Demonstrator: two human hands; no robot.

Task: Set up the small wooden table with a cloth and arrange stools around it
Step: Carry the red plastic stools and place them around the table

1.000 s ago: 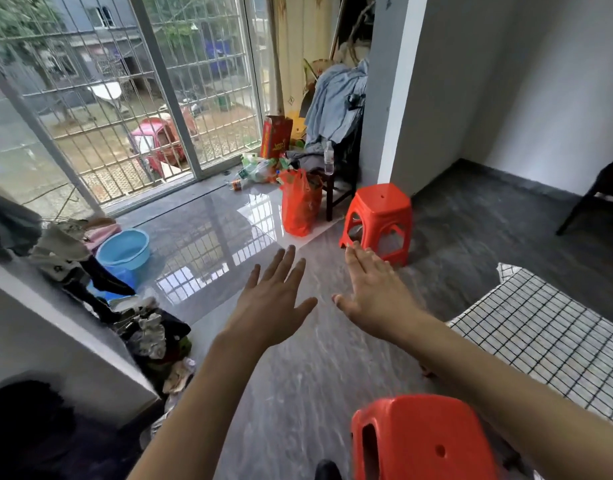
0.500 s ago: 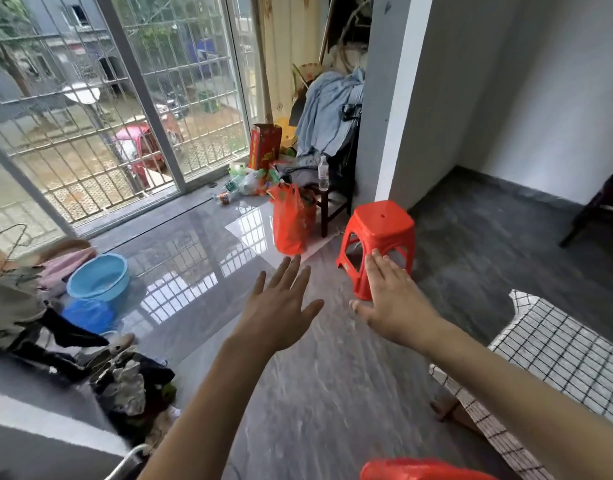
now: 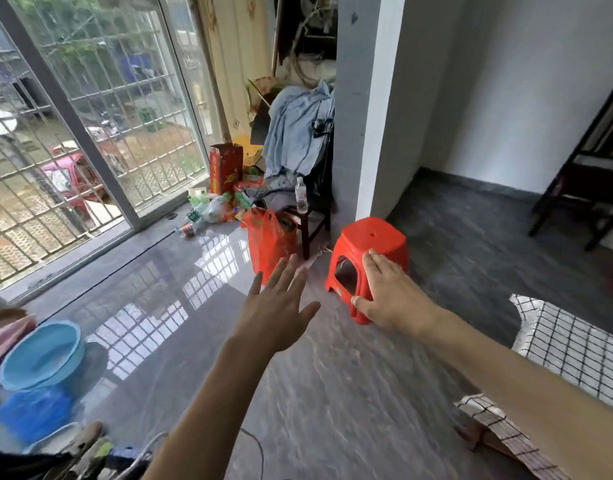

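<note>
Glossy grey floor (image 3: pixel 332 393), barred window on the left, clutter by the pillar. Head view: the red stool (image 3: pixel 369 252) stands on the floor beside the pillar, apart from the table (image 3: pixel 499 434). The checked cloth (image 3: pixel 571 344) already covers the table at lower right. Both arms extend toward the stool. The left hand (image 3: pixel 275 311) is spread, fingers straight, holding nothing. The right hand (image 3: pixel 390 294) is flat, fingers straight, in front of the stool's near side; contact cannot be confirmed. Probable purpose: fetching this stool to the table.
</note>
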